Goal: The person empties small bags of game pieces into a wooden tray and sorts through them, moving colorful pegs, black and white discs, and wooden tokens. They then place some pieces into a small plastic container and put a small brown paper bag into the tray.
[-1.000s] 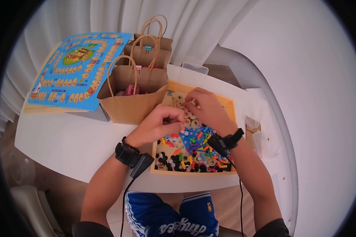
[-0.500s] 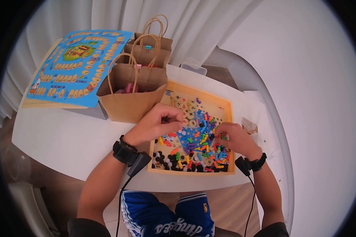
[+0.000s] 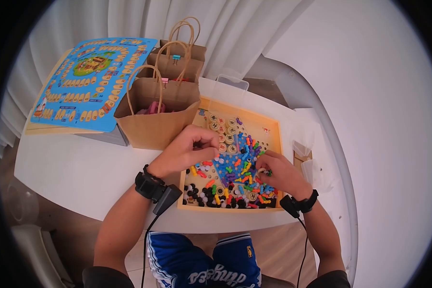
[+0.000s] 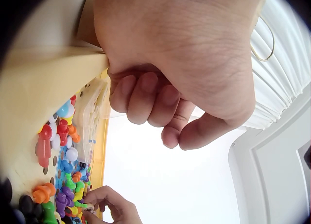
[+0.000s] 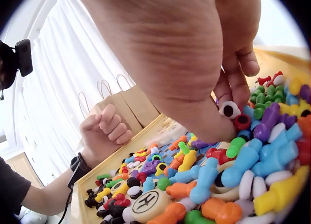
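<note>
The work in hand appears to be picking among loose pieces in the shallow wooden tray [image 3: 279,137], which stands on the white table [image 3: 81,173] by its near edge. The right hand [image 3: 285,176] is over the tray's right edge, its fingers bent down among coloured pegs [image 5: 204,180]. A white hollow-ended piece [image 5: 229,110] lies right at its fingertips; whether it is gripped or only touched, I cannot tell.

The left hand [image 3: 197,148] is above the tray's left edge with its fingers curled in and the thumb tip against the index finger; nothing shows in its grip.

Toward the tray's far left corner, wooden discs [image 3: 230,138] sit in a clear box [image 4: 85,136]. Another marked disc [image 5: 151,205] lies loose among the pegs, toward the near edge.

Judging by the crowding, a lift from here calls for a narrow fingertip pinch, drawn straight up. The pegs lie against one another, so a wide grasp could drag neighbours along or roll them over the piece wanted.
</note>
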The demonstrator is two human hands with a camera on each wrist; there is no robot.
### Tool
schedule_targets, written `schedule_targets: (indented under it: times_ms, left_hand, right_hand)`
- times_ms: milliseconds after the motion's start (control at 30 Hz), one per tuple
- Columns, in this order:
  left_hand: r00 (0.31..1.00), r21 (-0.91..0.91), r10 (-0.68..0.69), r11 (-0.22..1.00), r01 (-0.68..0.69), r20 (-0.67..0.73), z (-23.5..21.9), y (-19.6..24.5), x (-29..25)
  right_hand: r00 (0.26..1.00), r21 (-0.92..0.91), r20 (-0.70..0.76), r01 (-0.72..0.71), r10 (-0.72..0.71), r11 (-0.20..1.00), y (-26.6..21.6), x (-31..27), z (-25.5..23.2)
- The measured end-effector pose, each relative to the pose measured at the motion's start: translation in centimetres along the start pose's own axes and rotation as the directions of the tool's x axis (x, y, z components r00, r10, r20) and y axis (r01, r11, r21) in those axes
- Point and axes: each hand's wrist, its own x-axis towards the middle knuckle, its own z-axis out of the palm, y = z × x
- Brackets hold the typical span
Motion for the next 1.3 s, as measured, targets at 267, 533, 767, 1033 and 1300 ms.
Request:
schedule_targets:
  times_ms: [267,533,767,1033,1300]
  left_hand:
    - [0.999,0.013,-0.034,0.999,0.034,0.014,-0.2,0.3,-0.2]
    - [0.999,0.014,-0.045,0.999,0.045,0.026,-0.3,0.1,-0.1]
    - [0.998,0.023,-0.055,0.998,0.054,0.027,-0.3,0.3,-0.2]
    - [0.999,0.017,-0.031,0.999,0.030,0.017,-0.2,0.2,-0.1]
    - [0.998,0.007,-0.053,0.999,0.053,0.035,-0.2,0.5,-0.1]
  right_hand:
    - [0.995,0.197,-0.088,0.060,-0.043,0.978,-1.2,-1.2,-1.4]
    - [0.937,0.281,0.204,0.220,-0.282,0.934,-2.6,-2.3,-0.3]
    - [0.945,0.177,0.236,0.186,-0.225,0.966,-3.2,-3.1,-0.2]
    - [0.968,0.077,0.153,0.191,-0.201,0.979,-2.9,-3.2,0.9]
    - [0.989,0.145,0.098,0.095,-0.110,0.985,-1.8,-2.8,0.3]
